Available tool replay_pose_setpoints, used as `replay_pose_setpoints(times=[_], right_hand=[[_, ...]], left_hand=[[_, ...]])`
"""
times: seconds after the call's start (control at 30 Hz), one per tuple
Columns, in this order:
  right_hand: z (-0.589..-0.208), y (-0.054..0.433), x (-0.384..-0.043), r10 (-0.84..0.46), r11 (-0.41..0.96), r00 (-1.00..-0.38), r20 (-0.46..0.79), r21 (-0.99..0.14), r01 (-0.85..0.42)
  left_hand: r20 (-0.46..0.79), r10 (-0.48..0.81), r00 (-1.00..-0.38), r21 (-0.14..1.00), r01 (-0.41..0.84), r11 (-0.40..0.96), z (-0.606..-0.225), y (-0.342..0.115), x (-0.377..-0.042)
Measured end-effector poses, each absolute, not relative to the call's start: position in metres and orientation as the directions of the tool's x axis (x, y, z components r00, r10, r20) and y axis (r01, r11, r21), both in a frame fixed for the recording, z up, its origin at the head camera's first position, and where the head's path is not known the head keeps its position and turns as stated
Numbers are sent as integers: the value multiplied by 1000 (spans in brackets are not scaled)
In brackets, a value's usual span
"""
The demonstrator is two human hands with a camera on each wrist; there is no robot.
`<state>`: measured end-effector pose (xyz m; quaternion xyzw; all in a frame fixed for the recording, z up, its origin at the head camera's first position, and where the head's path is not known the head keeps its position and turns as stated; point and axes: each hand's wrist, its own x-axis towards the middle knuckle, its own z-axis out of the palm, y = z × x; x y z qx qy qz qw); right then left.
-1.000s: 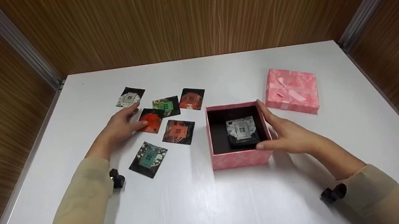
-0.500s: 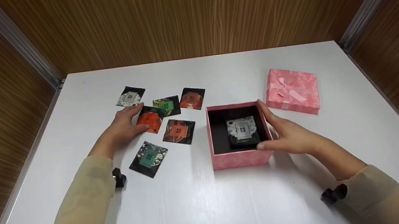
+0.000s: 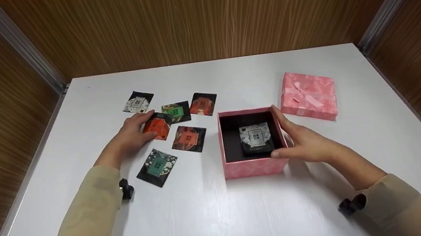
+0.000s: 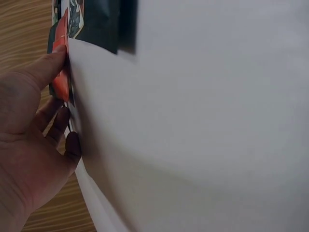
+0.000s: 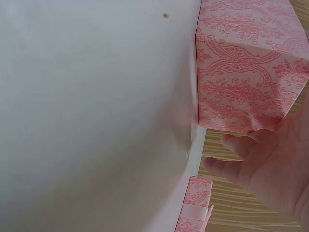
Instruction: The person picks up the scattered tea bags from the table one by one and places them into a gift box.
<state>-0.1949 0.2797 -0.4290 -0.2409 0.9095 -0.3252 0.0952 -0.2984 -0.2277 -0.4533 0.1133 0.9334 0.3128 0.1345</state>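
My left hand has its thumb and index finger at two edges of a black sachet with an orange label; in the left wrist view the thumb presses on its orange face. Around it lie a white-patterned sachet, a green-label sachet, two red-label sachets and a teal-label sachet. My right hand grips the right side of an open pink gift box, thumb at the front rim, fingers along the side wall. Inside the box lies a grey-patterned sachet.
A pink lid with a ribbon bow lies behind the box at the right. The white table is bordered by wood-grain panels at the back and both sides.
My left hand has slid slightly right around the orange-label sachet, its index finger now at the far edge, and the sachet has shifted a little left. The right hand and box stay put.
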Motion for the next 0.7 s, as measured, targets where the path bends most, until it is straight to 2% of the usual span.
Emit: replay_pose_setpoints(times=[0.2, 0.7], right_hand=[[-430, 279, -194, -505, 659, -863, -8, -649, -380], [-430, 278, -195, -501, 655, -865, -8, -657, -373]], left_hand=[[-148, 300, -943, 646, 137, 751, -456, -227, -297], [-165, 211, -963, 728, 25, 685, -457, -235, -293]])
